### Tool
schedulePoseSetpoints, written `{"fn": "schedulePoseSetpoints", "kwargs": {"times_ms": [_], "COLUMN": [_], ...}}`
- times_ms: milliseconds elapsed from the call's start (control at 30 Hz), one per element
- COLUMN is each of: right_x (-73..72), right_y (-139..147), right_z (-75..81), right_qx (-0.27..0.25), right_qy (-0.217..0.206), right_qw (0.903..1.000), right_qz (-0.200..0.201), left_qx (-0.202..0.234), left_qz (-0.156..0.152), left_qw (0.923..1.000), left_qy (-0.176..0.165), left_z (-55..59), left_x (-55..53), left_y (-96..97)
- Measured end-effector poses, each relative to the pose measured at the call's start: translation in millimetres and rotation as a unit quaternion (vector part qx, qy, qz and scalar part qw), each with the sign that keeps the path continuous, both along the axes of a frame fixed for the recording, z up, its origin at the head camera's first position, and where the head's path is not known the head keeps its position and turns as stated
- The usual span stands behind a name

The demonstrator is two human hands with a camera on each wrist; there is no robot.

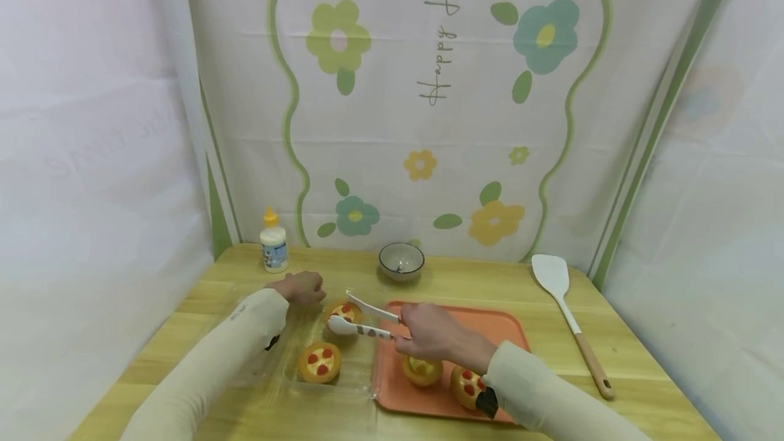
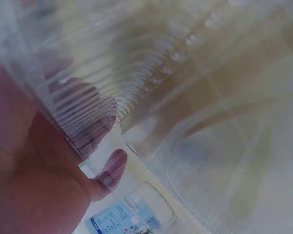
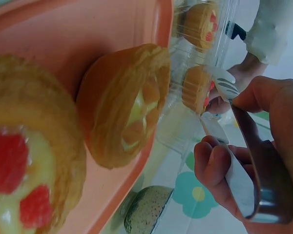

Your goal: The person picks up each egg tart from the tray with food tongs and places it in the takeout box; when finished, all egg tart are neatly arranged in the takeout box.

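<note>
My right hand (image 1: 431, 329) grips metal tongs (image 3: 256, 165) with white tips, reaching left over a clear plastic container (image 1: 361, 386). The white tips lie on either side of the rear strawberry tart (image 1: 343, 310) in the container. A second strawberry tart (image 1: 320, 363) sits nearer the front. At the container's back left corner, my left hand (image 1: 300, 288) holds its edge with bent fingers; in the left wrist view its fingers (image 2: 115, 168) show through ribbed clear plastic. Below my right forearm, a strawberry tart (image 1: 467, 385) and a tart with orange fruit (image 1: 421, 371) stand on an orange tray (image 1: 490, 322).
Behind the tray is a small grey bowl (image 1: 401, 263) with a dark rim. A white bottle (image 1: 274, 250) with a yellow cap stands back left. To the right lies a white spatula (image 1: 554, 278) with a wooden handle. A floral curtain (image 1: 392, 121) hangs behind the table.
</note>
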State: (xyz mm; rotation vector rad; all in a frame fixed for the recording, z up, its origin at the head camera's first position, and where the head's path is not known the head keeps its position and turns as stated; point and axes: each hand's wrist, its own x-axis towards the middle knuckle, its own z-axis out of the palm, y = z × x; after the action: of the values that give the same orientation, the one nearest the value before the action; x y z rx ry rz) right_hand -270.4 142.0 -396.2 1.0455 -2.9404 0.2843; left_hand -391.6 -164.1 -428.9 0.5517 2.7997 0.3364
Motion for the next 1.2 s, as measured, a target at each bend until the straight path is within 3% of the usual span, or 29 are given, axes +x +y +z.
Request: {"fn": "schedulePoseSetpoints", "kwargs": {"times_ms": [200, 600, 833, 1200], "right_x": [-2.6, -5.2, -5.5, -6.3], "right_y": [-10.8, -24.7, -29.7, -32.1], "right_z": [-2.2, -8.0, -10.1, -9.7], "right_qx": [0.003, -0.012, 0.007, -0.006], "right_qy": [0.034, 0.029, 0.046, 0.016], "right_qw": [0.9992, 0.9992, 0.9987, 0.9998], "right_qz": [0.022, 0.027, 0.022, -0.004], "left_qx": [-0.002, -0.002, 0.001, 0.001], "left_qz": [-0.005, -0.009, -0.006, -0.003], "left_qw": [1.0, 0.9997, 0.9998, 0.9999], "left_qy": [0.008, 0.022, 0.019, 0.016], "left_z": [-1.6, -5.5, -4.9, -4.8], "left_x": [-0.5, -2.2, -1.4, -1.8], "left_y": [-0.4, -0.5, 0.4, -0.1]}}
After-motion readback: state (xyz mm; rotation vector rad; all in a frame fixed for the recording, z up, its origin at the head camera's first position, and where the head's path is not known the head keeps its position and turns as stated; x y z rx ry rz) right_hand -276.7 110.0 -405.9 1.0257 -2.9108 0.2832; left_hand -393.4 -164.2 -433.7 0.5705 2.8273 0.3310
